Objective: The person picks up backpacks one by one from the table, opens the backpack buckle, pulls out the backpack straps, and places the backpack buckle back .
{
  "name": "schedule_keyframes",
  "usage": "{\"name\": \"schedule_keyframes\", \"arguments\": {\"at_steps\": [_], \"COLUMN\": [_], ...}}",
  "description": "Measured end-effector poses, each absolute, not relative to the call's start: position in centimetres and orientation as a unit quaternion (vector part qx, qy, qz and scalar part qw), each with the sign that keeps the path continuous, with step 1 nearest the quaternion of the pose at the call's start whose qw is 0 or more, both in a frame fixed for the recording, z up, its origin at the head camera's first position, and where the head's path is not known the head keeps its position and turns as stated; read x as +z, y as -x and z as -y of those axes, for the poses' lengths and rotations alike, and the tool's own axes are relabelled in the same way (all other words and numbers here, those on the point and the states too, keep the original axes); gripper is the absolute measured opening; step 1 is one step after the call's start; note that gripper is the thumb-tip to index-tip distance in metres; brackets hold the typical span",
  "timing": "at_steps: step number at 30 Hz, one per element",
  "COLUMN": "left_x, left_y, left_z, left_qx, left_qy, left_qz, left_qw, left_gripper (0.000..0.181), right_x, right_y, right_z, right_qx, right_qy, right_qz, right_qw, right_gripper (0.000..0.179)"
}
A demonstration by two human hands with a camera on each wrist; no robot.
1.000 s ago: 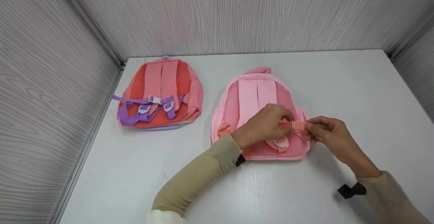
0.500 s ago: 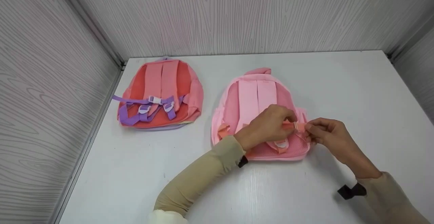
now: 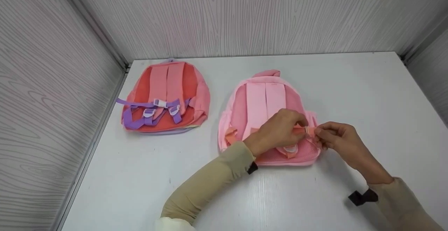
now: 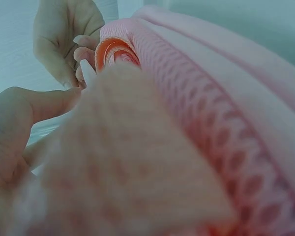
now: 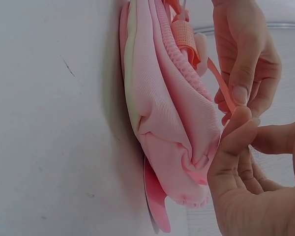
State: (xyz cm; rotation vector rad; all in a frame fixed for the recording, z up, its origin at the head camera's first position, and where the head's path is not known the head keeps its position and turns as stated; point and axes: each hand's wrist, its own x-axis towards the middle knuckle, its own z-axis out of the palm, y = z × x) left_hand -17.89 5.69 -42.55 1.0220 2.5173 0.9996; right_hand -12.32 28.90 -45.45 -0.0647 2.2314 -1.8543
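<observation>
- Pinching the orange strap (image 3: pixel 298 130), the left hand (image 3: pixel 280 128) reaches across the lower part of the pink backpack (image 3: pixel 293 101)
- At the bag's right edge, the right hand (image 3: pixel 340 140) has thumb and fingers clamped on the same strap, just beside the left
- Between the hands sits a small clip (image 3: pixel 307 130), too small to tell whether fastened
- The pink backpack lies near the middle of the white table (image 3: pixel 129 185), shoulder straps (image 3: pixel 256 99) up
- Left of it, apart, lies a red backpack (image 3: pixel 189 80) with purple straps (image 3: pixel 134 123)
</observation>
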Motion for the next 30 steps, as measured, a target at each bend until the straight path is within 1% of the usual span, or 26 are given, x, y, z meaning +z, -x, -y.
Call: {"name": "schedule_keyframes", "arguments": {"at_steps": [6,13,23,30], "left_x": [-42.7,-43.2,-44.4,-44.9], "left_y": [17.8,17.8,17.6,17.5], "left_z": [-5.8,-6.0,-6.6,-6.8], "left_qx": [0.349,0.349,0.386,0.394], "left_qy": [-0.345,-0.37,-0.346,-0.346], "left_qz": [-0.863,-0.857,-0.851,-0.848], "left_qw": [0.12,0.081,0.087,0.076], "left_gripper": [0.03,0.028,0.025,0.025], "right_x": [-45.5,-45.5,-45.7,-46.0], "right_y": [12.3,12.3,12.3,12.5], "right_z": [-29.0,-29.0,-29.1,-29.1], "right_qx": [-0.631,-0.62,-0.616,-0.61], "right_qy": [0.025,0.036,0.033,0.042], "right_qz": [-0.766,-0.777,-0.78,-0.784], "right_qw": [0.12,0.106,0.106,0.107], "right_gripper": [0.034,0.033,0.031,0.031]}}
